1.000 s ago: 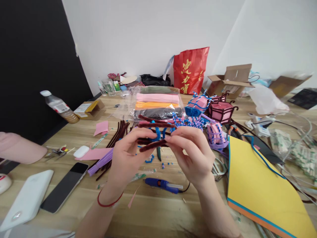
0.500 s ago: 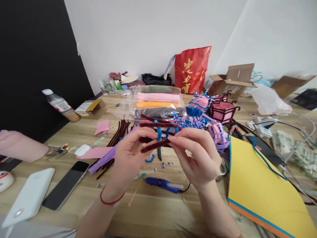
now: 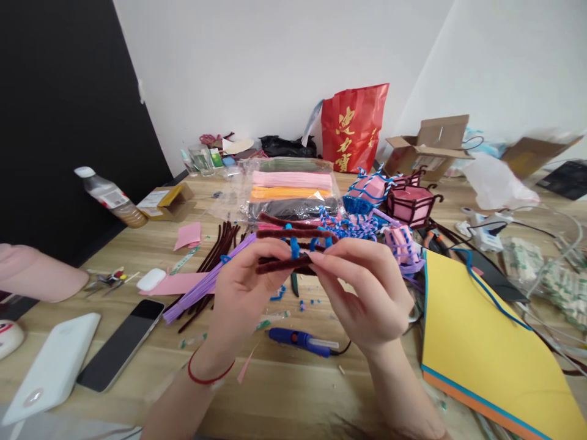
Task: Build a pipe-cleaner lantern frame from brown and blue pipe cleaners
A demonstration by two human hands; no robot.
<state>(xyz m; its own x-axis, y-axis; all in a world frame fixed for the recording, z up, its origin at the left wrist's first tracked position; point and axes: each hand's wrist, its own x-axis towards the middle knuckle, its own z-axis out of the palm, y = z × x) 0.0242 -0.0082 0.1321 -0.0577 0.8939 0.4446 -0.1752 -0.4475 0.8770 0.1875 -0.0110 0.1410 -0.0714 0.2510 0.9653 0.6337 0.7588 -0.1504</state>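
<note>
we pinch the brown frame (image 3: 293, 234) between our hands above the table (image 3: 293, 391), its long bars running nine to three o'clock. our left hand (image 3: 241, 281) grips its nine o'clock side, our right hand (image 3: 369, 284) its three o'clock end; neither is nearer. at twelve o'clock beyond it, a clear bag (image 3: 338, 183) holds pink, orange and black bundles (image 3: 292, 179); toward one, we cannot see inside the red bag (image 3: 367, 116); between nine and ten, a bottle (image 3: 98, 186) contains brown liquid (image 3: 134, 215).

Left hand (image 3: 241, 284) and right hand (image 3: 369, 284) nearly meet, pinching.
Fingers (image 3: 362, 251) curl inward; both forearms (image 3: 398, 382) slant upward.
</note>
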